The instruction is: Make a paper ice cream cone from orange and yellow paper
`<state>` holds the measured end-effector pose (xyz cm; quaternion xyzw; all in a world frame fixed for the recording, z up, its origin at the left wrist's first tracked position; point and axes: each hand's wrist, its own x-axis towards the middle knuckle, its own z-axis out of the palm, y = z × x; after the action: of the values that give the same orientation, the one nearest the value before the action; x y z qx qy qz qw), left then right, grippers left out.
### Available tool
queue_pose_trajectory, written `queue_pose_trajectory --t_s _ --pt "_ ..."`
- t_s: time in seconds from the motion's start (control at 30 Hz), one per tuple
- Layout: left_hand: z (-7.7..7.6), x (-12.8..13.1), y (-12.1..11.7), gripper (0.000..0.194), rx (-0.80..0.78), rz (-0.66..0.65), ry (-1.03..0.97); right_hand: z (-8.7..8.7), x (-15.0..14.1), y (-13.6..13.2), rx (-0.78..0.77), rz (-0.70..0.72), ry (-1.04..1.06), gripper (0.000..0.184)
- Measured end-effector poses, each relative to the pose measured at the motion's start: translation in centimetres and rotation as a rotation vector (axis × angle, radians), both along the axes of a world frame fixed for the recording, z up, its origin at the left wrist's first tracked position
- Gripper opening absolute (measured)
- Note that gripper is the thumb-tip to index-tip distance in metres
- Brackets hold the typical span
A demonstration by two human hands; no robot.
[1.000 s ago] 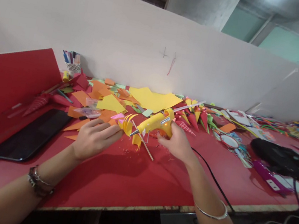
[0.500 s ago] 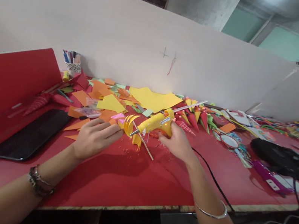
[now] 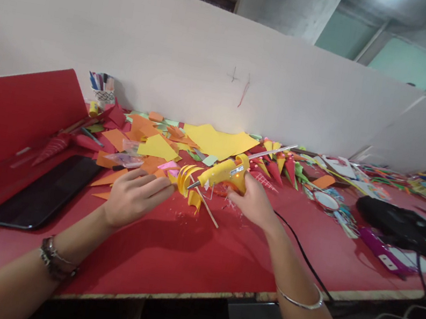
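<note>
My right hand point(image 3: 254, 200) is closed round the handle of a yellow hot glue gun point(image 3: 222, 174). A clear glue stick point(image 3: 273, 151) juts from its back, and its metal nozzle points down and left. The nozzle is close to a curled yellow paper piece point(image 3: 184, 177) with several looped strips; whether they touch I cannot tell. My left hand point(image 3: 138, 196) pinches the left end of that paper above the table. Beneath the gun lies a thin wooden stick point(image 3: 207, 208), near another bent yellow paper bit point(image 3: 195, 200).
Orange and yellow paper scraps point(image 3: 158, 147) cover the table's back, with paper cones point(image 3: 281, 163) at right. A black tablet-like slab point(image 3: 46, 191) lies left. A black cord point(image 3: 299, 250) runs behind my right forearm. A purple power strip point(image 3: 381, 252) and black bag-like object point(image 3: 401, 226) are far right.
The glue gun's nozzle has shifted slightly up and right along the curled yellow paper. My left hand has stayed almost still, keeping hold of the paper.
</note>
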<state>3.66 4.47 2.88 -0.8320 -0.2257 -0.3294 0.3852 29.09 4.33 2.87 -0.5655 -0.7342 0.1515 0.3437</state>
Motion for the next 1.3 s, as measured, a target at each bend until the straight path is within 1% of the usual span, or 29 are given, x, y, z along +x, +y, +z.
queue_pose_trajectory --t_s 0.27,0.57,0.8,1.07,1.2,1.3 --pt "-0.4 -0.3 0.1 0.013 -0.014 -0.004 0.006 -0.1 0.1 0.3 0.014 -0.006 0.000 0.022" --pt "-0.4 -0.3 0.1 0.013 -0.022 -0.009 0.003 -0.4 0.4 0.5 0.005 -0.031 0.004 0.023" --pt "-0.4 -0.2 0.1 0.016 -0.037 -0.015 0.004 -0.6 0.5 0.8 0.023 -0.049 -0.029 0.022" --pt "-0.4 -0.4 0.1 0.011 -0.041 -0.040 0.002 -0.8 0.8 1.1 0.037 -0.068 -0.075 0.021" --pt "-0.6 -0.5 0.4 0.014 -0.031 -0.062 0.006 -1.0 1.0 1.3 0.033 -0.126 -0.100 0.022" --pt "-0.8 -0.6 0.6 0.012 -0.045 -0.053 0.010 -1.1 1.2 1.4 0.041 -0.177 -0.080 0.025"
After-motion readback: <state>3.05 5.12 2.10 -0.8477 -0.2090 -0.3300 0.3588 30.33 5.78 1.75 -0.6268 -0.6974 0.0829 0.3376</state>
